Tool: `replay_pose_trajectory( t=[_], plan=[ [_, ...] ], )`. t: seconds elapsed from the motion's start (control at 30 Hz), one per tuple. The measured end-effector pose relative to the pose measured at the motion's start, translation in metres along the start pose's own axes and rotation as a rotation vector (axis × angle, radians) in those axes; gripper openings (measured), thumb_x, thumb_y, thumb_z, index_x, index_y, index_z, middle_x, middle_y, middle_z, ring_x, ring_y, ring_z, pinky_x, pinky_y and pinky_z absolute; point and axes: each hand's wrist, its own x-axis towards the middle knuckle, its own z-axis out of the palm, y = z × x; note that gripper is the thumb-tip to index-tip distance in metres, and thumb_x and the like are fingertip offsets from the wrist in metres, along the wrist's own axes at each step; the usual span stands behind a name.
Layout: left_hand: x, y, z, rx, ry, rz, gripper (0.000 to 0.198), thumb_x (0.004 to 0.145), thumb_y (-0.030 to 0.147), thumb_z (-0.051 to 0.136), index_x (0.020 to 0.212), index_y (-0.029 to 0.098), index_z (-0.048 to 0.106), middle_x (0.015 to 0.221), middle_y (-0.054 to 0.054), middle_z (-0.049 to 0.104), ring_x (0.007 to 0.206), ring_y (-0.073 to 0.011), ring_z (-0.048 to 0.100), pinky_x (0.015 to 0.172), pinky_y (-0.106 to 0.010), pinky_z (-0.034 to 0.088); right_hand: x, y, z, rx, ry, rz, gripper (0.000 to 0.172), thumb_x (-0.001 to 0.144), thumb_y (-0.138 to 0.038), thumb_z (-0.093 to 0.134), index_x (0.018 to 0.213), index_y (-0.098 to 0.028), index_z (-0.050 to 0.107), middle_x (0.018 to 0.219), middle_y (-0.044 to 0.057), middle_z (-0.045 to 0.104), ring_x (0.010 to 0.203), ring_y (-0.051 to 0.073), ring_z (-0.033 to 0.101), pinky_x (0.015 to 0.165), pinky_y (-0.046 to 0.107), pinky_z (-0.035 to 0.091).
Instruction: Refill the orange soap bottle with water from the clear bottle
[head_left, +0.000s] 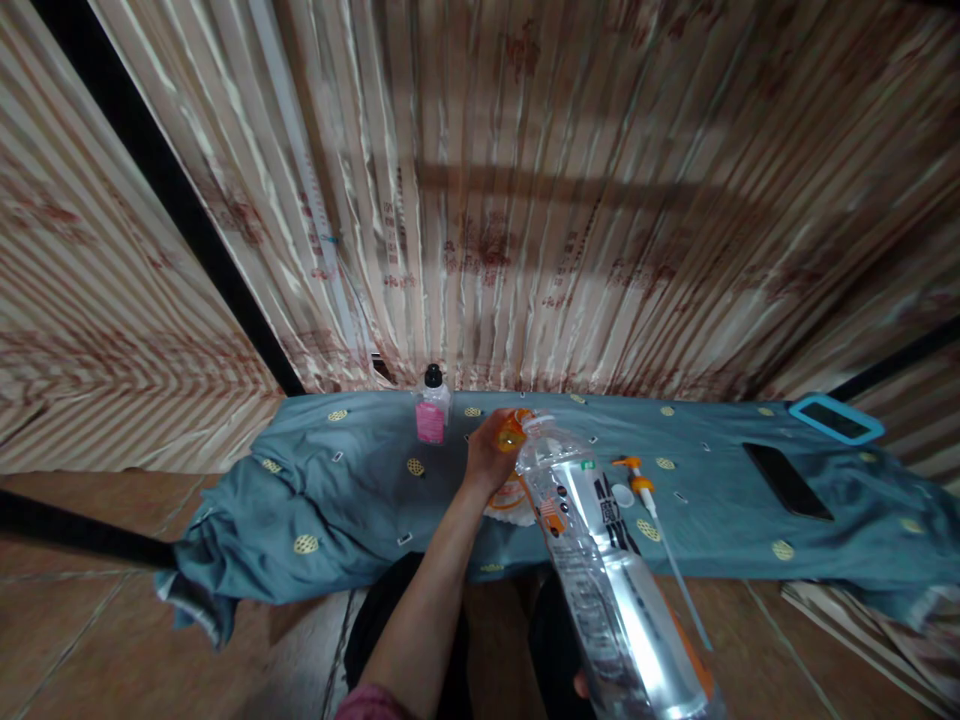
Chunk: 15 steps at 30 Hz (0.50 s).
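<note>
My left hand (489, 452) is closed around a small orange bottle (511, 436) that stands on the teal cloth (337, 500). A large clear water bottle (600, 570) is tilted, its open mouth right at the top of the orange bottle. My right hand (580, 685) holds the big bottle near its base at the bottom edge; only a fingertip shows. A white cap (622, 493) lies on the cloth beside the big bottle. An orange pump head (639, 478) with a long tube lies next to it.
A small clear bottle with a pink label and black cap (433, 408) stands at the back of the table. A black phone (787, 480) and a blue-framed device (836, 419) lie to the right. Striped curtains hang behind; the floor is brown tile.
</note>
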Motion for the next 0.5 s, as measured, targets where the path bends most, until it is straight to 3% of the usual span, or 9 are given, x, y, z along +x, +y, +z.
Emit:
replay_pose_trajectory(
  t=[0.17,0.33,0.4,0.5],
  plan=[
    [0.0,0.0,0.0,-0.015,0.006,-0.013,0.029,0.069,0.019,0.069,0.097,0.017,0.066,0.096,-0.005,0.073,0.09,-0.0197,0.068,0.081,-0.03,0.053,-0.002,0.015,-0.008,-0.011,-0.122,0.25,0.077,0.076,-0.074,0.052,0.135,-0.025,0.044,0.089,0.007,0.071,0.065,0.024,0.07,0.042,0.035,0.056],
    [0.0,-0.002,0.0,-0.003,0.011,-0.004,0.03,0.067,0.019,0.071,0.097,0.018,0.066,0.094,-0.004,0.073,0.088,-0.0194,0.068,0.08,-0.03,0.053,0.002,0.016,-0.011,-0.027,-0.192,0.407,0.101,0.052,-0.076,0.061,0.142,-0.043,0.031,0.079,0.004,0.074,0.036,0.029,0.062,0.018,0.037,0.04],
    [0.0,-0.001,0.0,-0.013,0.007,-0.002,0.03,0.067,0.02,0.071,0.096,0.018,0.066,0.094,-0.004,0.073,0.087,-0.0188,0.067,0.08,-0.03,0.053,0.002,0.015,-0.01,-0.033,-0.203,0.43,0.104,0.049,-0.075,0.06,0.143,-0.046,0.025,0.081,0.005,0.074,0.035,0.032,0.062,0.016,0.039,0.038],
    [0.0,-0.001,0.0,-0.028,0.005,-0.002,0.028,0.068,0.02,0.07,0.095,0.017,0.066,0.093,-0.005,0.073,0.084,-0.018,0.067,0.079,-0.03,0.053,0.0,0.012,-0.007,-0.038,-0.208,0.406,0.106,0.053,-0.078,0.055,0.146,-0.04,0.022,0.081,0.006,0.074,0.045,0.035,0.067,0.02,0.041,0.043]
  ],
)
